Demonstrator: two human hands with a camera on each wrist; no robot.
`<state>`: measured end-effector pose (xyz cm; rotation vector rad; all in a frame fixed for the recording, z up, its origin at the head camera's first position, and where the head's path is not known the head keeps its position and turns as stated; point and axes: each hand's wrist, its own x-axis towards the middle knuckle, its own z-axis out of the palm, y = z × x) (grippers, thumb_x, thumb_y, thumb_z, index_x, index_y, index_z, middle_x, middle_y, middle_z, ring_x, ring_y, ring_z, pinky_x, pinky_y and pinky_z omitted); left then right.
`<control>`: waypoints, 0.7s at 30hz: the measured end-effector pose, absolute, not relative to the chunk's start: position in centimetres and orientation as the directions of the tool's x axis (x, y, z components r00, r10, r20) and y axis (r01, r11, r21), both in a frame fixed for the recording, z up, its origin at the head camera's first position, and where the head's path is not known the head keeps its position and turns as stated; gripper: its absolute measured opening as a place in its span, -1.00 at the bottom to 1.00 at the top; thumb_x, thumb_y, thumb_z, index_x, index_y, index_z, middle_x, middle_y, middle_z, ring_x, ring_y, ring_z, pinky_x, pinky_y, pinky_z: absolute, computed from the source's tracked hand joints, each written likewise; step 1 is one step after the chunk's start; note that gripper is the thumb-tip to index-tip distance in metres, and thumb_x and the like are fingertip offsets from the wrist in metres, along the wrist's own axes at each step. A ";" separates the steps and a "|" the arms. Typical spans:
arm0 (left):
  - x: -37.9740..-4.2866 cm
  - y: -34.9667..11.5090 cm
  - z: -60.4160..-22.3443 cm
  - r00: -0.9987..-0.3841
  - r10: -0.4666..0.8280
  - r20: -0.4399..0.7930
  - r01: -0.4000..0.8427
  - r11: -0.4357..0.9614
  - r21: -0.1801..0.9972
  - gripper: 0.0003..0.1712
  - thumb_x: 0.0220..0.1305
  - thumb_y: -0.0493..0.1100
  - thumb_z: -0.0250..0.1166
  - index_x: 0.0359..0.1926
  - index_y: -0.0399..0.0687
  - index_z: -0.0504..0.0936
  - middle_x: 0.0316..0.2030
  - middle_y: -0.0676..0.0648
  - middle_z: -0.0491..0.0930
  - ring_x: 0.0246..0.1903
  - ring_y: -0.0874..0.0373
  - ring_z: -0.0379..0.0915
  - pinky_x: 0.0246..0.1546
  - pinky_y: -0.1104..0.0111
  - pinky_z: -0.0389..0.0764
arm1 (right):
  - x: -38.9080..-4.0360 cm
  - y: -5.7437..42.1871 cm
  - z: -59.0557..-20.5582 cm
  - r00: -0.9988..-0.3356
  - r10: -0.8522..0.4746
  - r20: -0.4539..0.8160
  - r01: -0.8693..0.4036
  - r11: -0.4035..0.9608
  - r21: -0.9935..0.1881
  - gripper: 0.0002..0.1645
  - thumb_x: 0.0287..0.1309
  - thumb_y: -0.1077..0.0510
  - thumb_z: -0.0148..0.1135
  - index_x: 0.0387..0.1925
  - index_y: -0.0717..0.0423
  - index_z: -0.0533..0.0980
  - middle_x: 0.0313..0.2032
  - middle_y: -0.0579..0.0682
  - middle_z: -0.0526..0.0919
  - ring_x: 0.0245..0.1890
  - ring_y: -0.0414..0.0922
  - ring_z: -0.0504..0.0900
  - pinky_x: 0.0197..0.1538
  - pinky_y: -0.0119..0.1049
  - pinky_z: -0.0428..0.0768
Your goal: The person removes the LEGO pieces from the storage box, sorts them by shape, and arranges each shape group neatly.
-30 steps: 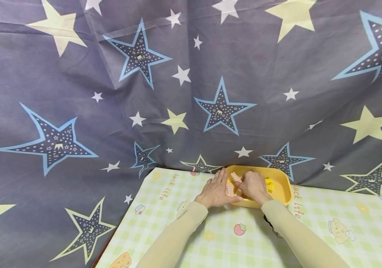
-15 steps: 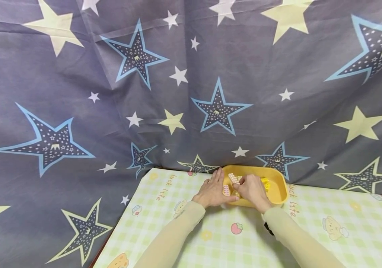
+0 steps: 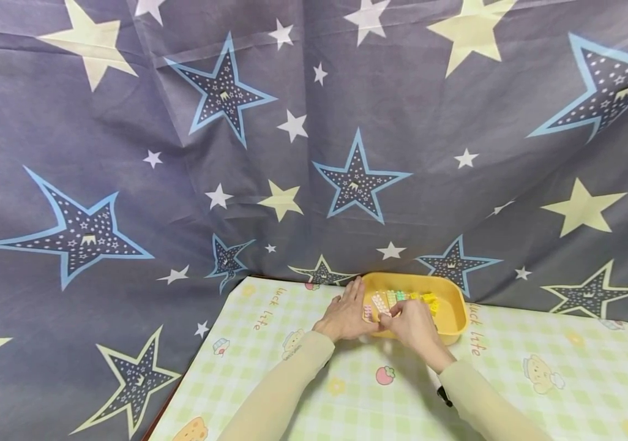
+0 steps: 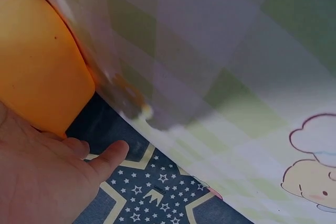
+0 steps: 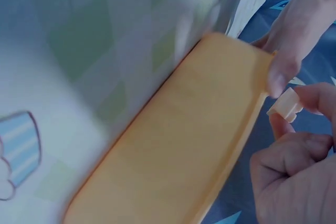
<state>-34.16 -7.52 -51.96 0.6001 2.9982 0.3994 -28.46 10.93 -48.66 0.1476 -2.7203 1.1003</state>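
Note:
My left hand (image 3: 344, 315) rests against the left end of a yellow plastic tub (image 3: 459, 312), its fingers extended. In the left wrist view that hand (image 4: 42, 171) touches the tub's outer wall (image 4: 42, 61). Between thumb and fingertip, my right hand (image 5: 299, 177) pinches a small pale peach toy building brick (image 5: 286, 105), held near the tub's rim and close to the left thumb. From above, the right hand (image 3: 415, 324) is over the tub's front side. Inside lie pink bricks (image 3: 368, 312), pale pink bricks (image 3: 379, 301), a green brick (image 3: 399, 296) and yellow bricks (image 3: 430, 300).
A green-checked tablecloth (image 3: 358, 398) with cartoon prints covers the table. Behind the tub hangs a dark curtain (image 3: 270, 153) patterned with stars, close to the table's back edge.
My right hand has drawn back toward the tub's front rim, uncovering green and pale yellow bricks. The left hand keeps its place at the tub's left end. The head view has shifted slightly.

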 end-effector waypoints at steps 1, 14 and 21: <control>-34.2 -7.5 -52.0 -0.922 0.386 -0.005 0.372 0.891 0.262 0.46 0.26 0.57 0.34 0.78 -0.18 -0.13 0.81 -0.14 -0.16 0.79 -0.09 -0.13 0.68 -0.17 0.27 | -28.1 10.9 -48.6 -0.977 -0.014 0.215 -0.160 0.715 -0.681 -0.75 0.13 0.10 0.58 -0.47 0.23 0.77 -0.50 0.07 0.82 -0.49 -0.11 0.62 -0.32 -0.26 0.57; -33.9 -7.5 -51.5 -0.918 0.396 0.009 0.385 0.888 0.253 0.41 0.25 0.40 0.44 0.78 -0.18 -0.09 0.81 -0.16 -0.14 0.79 -0.09 -0.10 0.66 -0.15 0.31 | -23.3 10.8 -48.7 -0.987 0.006 0.158 -0.110 0.691 -0.714 -0.77 0.10 0.12 0.60 -0.56 0.09 0.73 -0.63 -0.12 0.70 -0.62 -0.22 0.48 -0.50 -0.39 0.39; -33.8 -7.3 -51.6 -0.927 0.375 -0.005 0.359 0.893 0.271 0.49 0.26 0.65 0.30 0.79 -0.17 -0.16 0.81 -0.16 -0.18 0.79 -0.08 -0.13 0.67 -0.15 0.28 | -21.0 10.3 -49.2 -0.991 -0.005 0.131 -0.102 0.656 -0.748 -0.75 0.08 0.15 0.61 -0.61 0.08 0.71 -0.76 -0.21 0.56 -0.74 -0.29 0.37 -0.64 -0.46 0.27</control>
